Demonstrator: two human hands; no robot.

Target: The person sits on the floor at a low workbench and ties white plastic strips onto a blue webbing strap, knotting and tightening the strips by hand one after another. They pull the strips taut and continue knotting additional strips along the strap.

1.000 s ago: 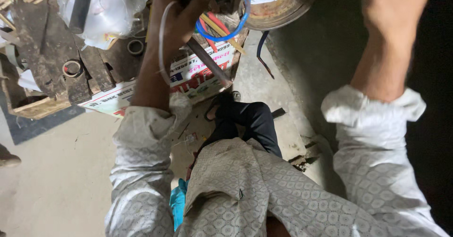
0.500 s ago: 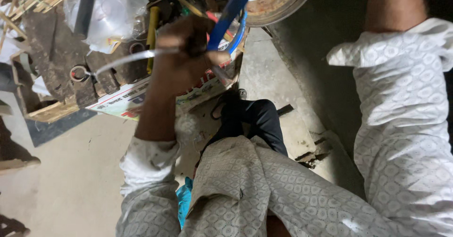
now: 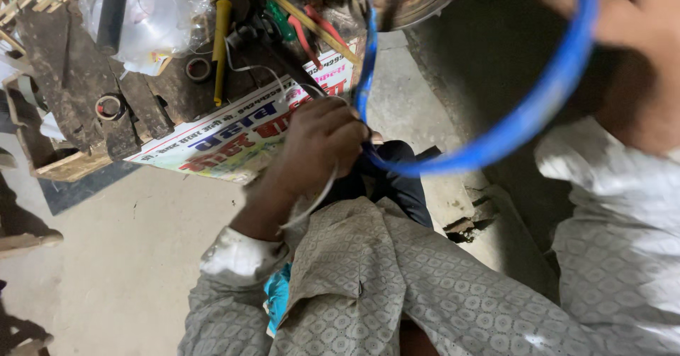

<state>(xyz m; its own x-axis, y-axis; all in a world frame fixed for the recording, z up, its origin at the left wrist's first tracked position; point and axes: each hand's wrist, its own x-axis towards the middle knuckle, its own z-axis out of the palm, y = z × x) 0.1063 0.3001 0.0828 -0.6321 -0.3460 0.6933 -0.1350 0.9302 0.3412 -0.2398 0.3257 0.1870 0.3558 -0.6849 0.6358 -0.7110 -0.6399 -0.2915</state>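
My left hand (image 3: pixel 322 140) is closed around a blue cable (image 3: pixel 524 119) and a thin white wire (image 3: pixel 315 200) just above my lap. The blue cable curves in a wide loop from that hand up to the top right, where my right hand (image 3: pixel 623 12) holds its other end close to the camera, blurred and partly cut off by the frame edge. The white wire trails down below my left wrist. I wear a pale patterned shirt (image 3: pixel 397 292).
A dark wooden toolbox (image 3: pixel 85 108) at upper left holds tape rolls (image 3: pixel 110 106), a yellow-handled tool (image 3: pixel 221 37), red and green pliers (image 3: pixel 297 23) and a plastic bag (image 3: pixel 152 16). A printed banner (image 3: pixel 241 140) lies beneath. A round metal fixture (image 3: pixel 407 2) hangs at top.
My left hand has come down from overhead toward my lap, pulling the blue cable into a wide loop. My right hand now holds the cable's upper end.
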